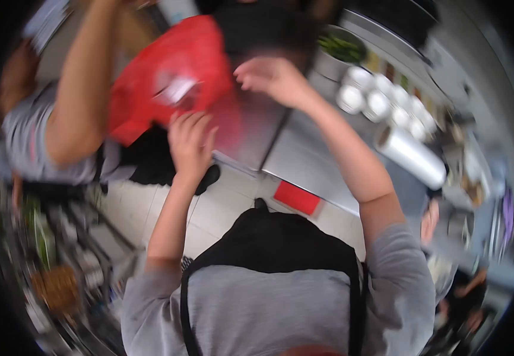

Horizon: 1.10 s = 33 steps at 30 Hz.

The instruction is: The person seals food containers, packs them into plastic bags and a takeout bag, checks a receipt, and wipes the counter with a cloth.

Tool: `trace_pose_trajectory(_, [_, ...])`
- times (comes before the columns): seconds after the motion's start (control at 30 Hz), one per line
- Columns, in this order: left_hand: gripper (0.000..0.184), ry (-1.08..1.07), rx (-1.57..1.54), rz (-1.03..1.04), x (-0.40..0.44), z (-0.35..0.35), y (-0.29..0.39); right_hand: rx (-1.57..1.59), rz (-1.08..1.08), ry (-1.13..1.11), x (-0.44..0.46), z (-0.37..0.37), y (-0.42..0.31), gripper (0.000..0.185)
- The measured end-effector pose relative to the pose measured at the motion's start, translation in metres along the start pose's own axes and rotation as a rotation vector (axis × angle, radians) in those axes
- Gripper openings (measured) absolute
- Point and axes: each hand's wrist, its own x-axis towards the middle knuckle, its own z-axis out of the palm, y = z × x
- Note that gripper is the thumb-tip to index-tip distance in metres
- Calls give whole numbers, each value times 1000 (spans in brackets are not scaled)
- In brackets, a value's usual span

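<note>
A red plastic bag [209, 53] with a white paper slip [178, 90] on its front hangs at the top, partly blurred by motion. My left hand [192, 142] is at the bag's lower side, its fingers stretched up against or just in front of the red plastic and the thumb apart. To the right of the bag, my right hand [273, 78] is raised over the metal counter [304, 160], fingers extended and slightly bent. Nothing shows in its grasp, and a gap separates it from the bag.
A co-worker's arm [82, 89] reaches up at the left, close to the bag. Along the right counter stand several white cups [378, 98], a roll of clear film [411, 157] and a pot of greens [340, 50]. Below the counter edge lies a red box [297, 197].
</note>
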Motion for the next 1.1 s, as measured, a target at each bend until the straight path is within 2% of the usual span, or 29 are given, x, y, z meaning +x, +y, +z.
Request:
trace_pose_trajectory(0.03, [27,-12,-46,-9,-4,1,14,-98,58,9,-37,-13,-16,21])
trace_pose_trajectory(0.07, [26,-34,-111,-38,-9,2,29,-144,23,11,-71,-28,-12,23])
trace_pose_trajectory(0.13, [24,-44,-204,-26,-23,14,52,-116,215,174,-146,-52,-24,21])
trace_pose_trajectory(0.23, [19,-143,-346,-32,-33,31,95,-230,281,515,-261,-102,-34,22])
trace_pose_trajectory(0.37, [14,-191,-414,74,-22,52,159,-986,610,1041,-449,-180,-21,16])
trace_pose_trajectory(0.4, [14,-193,-418,84,-18,55,176,-912,717,1162,-489,-192,-23,15])
trace_pose_trajectory(0.43, [14,-183,-434,101,-14,60,193,-1036,894,1172,-531,-202,-20,16])
trace_pose_trajectory(0.47, [13,-171,-448,114,-10,65,211,-1038,894,1178,-569,-212,-10,16])
trace_pose_trajectory(0.53, [13,-172,-469,116,-7,73,250,-1084,1118,1121,-637,-227,26,21])
trace_pose_trajectory(0.6, [12,-210,-559,74,-10,78,297,-1140,965,988,-676,-223,69,27])
trace_pose_trajectory(0.63, [11,-224,-605,74,-12,81,320,-1142,965,994,-688,-218,78,27])
trace_pose_trajectory(0.7, [11,-250,-597,148,-21,89,353,-1395,828,759,-707,-207,91,37])
trace_pose_trajectory(0.73, [11,-275,-586,218,-25,93,367,-1392,825,765,-719,-215,93,37])
trace_pose_trajectory(0.8, [11,-294,-593,226,-32,93,395,-1559,1003,927,-741,-236,99,40])
trace_pose_trajectory(0.9, [9,-371,-578,239,-34,92,428,-1439,1032,1059,-763,-285,114,47])
trace_pose_trajectory(1.0, [8,-420,-556,261,-39,96,446,-1438,1043,1099,-754,-309,136,50])
trace_pose_trajectory(1.1, [8,-474,-555,246,-45,102,459,-1544,827,1050,-738,-291,158,53])
